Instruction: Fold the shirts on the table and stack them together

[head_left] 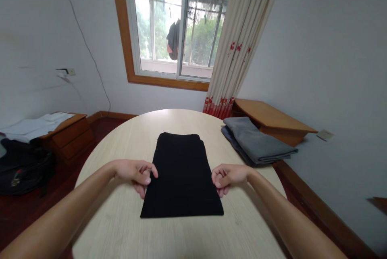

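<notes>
A black folded cloth [181,178] lies flat on the round pale wooden table [121,218], its wider edge towards me. At the cloth's left edge is my left hand [138,174], fingers curled and apart, with the index fingertip over the black fabric and nothing gripped. My right hand [227,177] is at the opposite edge, its thumb and fingers closed together against the side of the cloth. Whether fabric is pinched between them is hidden.
Grey folded fabric [260,142] sits at the table's right rim. Beyond it stands a wooden desk [269,115]. A small cabinet [71,136] with papers and a black bag [24,166] are at left. Behind are a window and a curtain [238,45].
</notes>
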The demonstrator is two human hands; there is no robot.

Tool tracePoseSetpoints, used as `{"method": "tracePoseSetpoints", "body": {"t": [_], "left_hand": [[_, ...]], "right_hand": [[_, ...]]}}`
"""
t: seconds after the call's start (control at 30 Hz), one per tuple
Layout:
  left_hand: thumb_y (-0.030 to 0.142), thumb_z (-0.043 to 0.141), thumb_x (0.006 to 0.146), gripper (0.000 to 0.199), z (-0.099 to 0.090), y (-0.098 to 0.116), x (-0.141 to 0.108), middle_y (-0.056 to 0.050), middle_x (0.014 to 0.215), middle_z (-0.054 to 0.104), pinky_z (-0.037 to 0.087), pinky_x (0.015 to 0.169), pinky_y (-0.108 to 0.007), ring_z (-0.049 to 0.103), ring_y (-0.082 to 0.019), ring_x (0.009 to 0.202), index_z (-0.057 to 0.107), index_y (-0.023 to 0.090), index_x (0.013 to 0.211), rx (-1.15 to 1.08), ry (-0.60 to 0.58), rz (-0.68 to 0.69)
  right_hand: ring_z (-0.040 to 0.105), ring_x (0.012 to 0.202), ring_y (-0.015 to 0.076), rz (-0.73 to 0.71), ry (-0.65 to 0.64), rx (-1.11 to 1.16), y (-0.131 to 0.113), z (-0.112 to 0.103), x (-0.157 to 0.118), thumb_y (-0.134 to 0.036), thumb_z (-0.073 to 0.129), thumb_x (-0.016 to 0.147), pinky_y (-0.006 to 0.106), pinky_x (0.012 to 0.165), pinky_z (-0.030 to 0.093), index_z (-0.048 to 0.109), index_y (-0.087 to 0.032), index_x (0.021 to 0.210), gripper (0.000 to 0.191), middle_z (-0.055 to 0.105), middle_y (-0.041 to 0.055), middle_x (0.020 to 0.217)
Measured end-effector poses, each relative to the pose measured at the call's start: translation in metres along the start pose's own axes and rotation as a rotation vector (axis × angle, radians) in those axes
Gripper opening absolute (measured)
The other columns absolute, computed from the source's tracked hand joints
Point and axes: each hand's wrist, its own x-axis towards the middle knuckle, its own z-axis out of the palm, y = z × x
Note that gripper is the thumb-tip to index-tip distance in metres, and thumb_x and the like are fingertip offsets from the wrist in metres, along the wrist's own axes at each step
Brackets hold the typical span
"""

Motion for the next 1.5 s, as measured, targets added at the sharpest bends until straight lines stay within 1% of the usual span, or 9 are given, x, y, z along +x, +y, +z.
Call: {"method": "tracePoseSetpoints", "body": {"t": [0.2, 0.37, 0.47, 0.67, 0.87, 1.03, 1.17, 1.37, 1.5], "left_hand": [[0.047, 0.083, 0.069, 0.047, -0.035, 0.014, 0.041, 0.005, 0.067, 0.059, 0.044, 0.052, -0.024, 0.060, -0.012, 0.054, 0.056, 0.019, 0.095, -0.113, 0.621, 0.117], [0.029, 0.083, 0.065, 0.042, -0.050, 0.011, 0.091, 0.005, 0.063, 0.054, 0.036, 0.046, -0.021, 0.050, -0.008, 0.049, 0.066, 0.015, 0.100, -0.233, 0.919, 0.357], [0.031, 0.083, 0.061, 0.053, -0.053, 0.012, 0.103, -0.002, 0.072, 0.065, 0.045, 0.054, -0.026, 0.060, -0.014, 0.059, 0.071, 0.013, 0.109, -0.252, 0.960, 0.424], [0.041, 0.079, 0.066, 0.062, -0.058, 0.013, 0.106, -0.005, 0.072, 0.070, 0.050, 0.064, -0.031, 0.063, -0.019, 0.066, 0.072, 0.010, 0.120, -0.052, 1.068, 0.533], [0.035, 0.063, 0.083, 0.052, -0.051, 0.011, 0.104, -0.017, 0.119, 0.068, 0.053, 0.093, -0.040, 0.067, -0.028, 0.104, 0.067, 0.010, 0.129, 0.441, 1.190, 0.308], [0.046, 0.041, 0.099, 0.053, -0.006, 0.030, 0.114, -0.008, 0.158, 0.043, 0.025, 0.120, -0.052, 0.035, -0.030, 0.146, 0.054, 0.024, 0.145, 1.059, 1.031, 0.317], [0.056, 0.035, 0.100, 0.063, 0.002, 0.028, 0.124, -0.005, 0.166, 0.026, 0.012, 0.122, -0.057, 0.017, -0.029, 0.154, 0.040, 0.026, 0.155, 1.142, 0.858, 0.133], [0.057, 0.031, 0.099, 0.068, -0.040, 0.006, 0.112, -0.007, 0.168, 0.014, 0.015, 0.120, -0.059, 0.013, -0.032, 0.155, 0.030, 0.024, 0.159, 1.012, 0.894, 0.036], [0.047, 0.028, 0.101, 0.062, -0.042, -0.006, 0.094, -0.009, 0.167, 0.019, 0.016, 0.120, -0.059, 0.016, -0.031, 0.154, 0.035, 0.021, 0.157, 0.939, 0.928, 0.103]], "right_hand": [[0.061, 0.056, 0.0107, -0.248, 0.606, 0.192, -0.027, -0.015, 0.037, -0.032, 0.080, 0.078, 0.023, 0.055, 0.053, 0.060, -0.018, 0.093, 0.029, 0.060, -0.0036, 0.066], [0.063, 0.067, 0.0112, -0.400, 0.815, 0.262, -0.034, -0.015, 0.079, -0.019, 0.074, 0.078, 0.023, 0.061, 0.053, 0.068, -0.018, 0.110, 0.033, 0.068, 0.0007, 0.082], [0.068, 0.080, 0.0149, -0.487, 0.879, 0.270, -0.030, -0.014, 0.090, -0.021, 0.075, 0.074, 0.027, 0.073, 0.055, 0.069, -0.018, 0.116, 0.042, 0.073, 0.0053, 0.098], [0.062, 0.061, 0.0167, -0.517, 1.034, -0.014, -0.016, -0.020, 0.086, -0.027, 0.062, 0.082, 0.033, 0.066, 0.054, 0.059, -0.014, 0.137, 0.057, 0.070, 0.0040, 0.077], [0.057, 0.122, 0.0282, -0.340, 1.262, -0.717, -0.029, -0.009, 0.077, -0.020, 0.057, 0.084, 0.044, 0.106, 0.044, 0.063, -0.012, 0.132, 0.049, 0.055, 0.0197, 0.139], [0.033, 0.147, 0.0277, -0.332, 0.976, -1.044, -0.064, 0.016, 0.094, -0.039, 0.051, 0.096, 0.051, 0.121, 0.021, 0.048, -0.020, 0.148, 0.056, 0.040, 0.0128, 0.158], [0.017, 0.154, 0.0253, -0.221, 0.762, -1.070, -0.065, 0.016, 0.114, -0.053, 0.040, 0.100, 0.054, 0.123, 0.008, 0.037, -0.023, 0.156, 0.063, 0.027, 0.0079, 0.165], [0.013, 0.155, 0.0251, -0.112, 0.873, -0.937, -0.039, -0.020, 0.105, -0.058, 0.035, 0.101, 0.053, 0.123, 0.010, 0.026, -0.021, 0.160, 0.071, 0.018, 0.0087, 0.167], [0.019, 0.154, 0.0254, -0.081, 0.961, -0.862, -0.021, -0.030, 0.088, -0.050, 0.030, 0.104, 0.052, 0.123, 0.011, 0.026, -0.017, 0.159, 0.065, 0.024, 0.0124, 0.165]]}}
